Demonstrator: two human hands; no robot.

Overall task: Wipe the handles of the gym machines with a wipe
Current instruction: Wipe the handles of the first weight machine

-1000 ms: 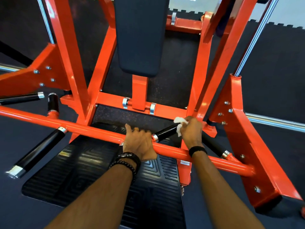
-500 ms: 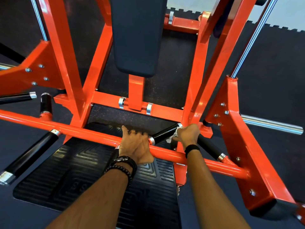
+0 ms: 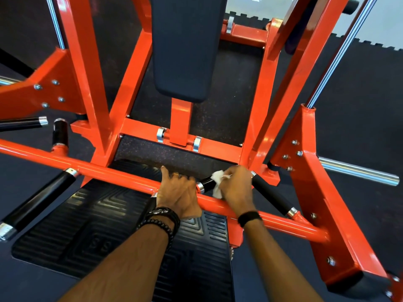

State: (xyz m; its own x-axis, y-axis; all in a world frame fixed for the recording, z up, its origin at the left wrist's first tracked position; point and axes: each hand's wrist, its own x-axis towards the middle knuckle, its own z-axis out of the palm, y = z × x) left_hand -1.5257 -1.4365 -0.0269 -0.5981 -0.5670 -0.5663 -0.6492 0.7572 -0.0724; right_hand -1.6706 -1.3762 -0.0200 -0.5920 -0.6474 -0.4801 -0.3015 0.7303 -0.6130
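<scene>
An orange gym machine fills the head view, with an orange crossbar (image 3: 122, 175) running left to right. My left hand (image 3: 177, 191) grips this crossbar near its middle. Just right of it, my right hand (image 3: 235, 188) holds a white wipe (image 3: 217, 184) wrapped around a short black handle (image 3: 207, 184) with a chrome collar. Another black handle (image 3: 272, 198) slants down to the right beside that hand. Further black handles (image 3: 39, 201) stick out on the left side of the bar.
A black padded seat back (image 3: 185, 46) stands above the hands. A ribbed black footplate (image 3: 122, 232) lies beneath my forearms. Orange frame posts rise left and right, with chrome rods (image 3: 357, 171) at the sides. Dark rubber flooring surrounds the machine.
My right hand with the wipe has slid down the short black handle toward its chrome collar, closer to my left hand. The left hand has kept its grip on the crossbar.
</scene>
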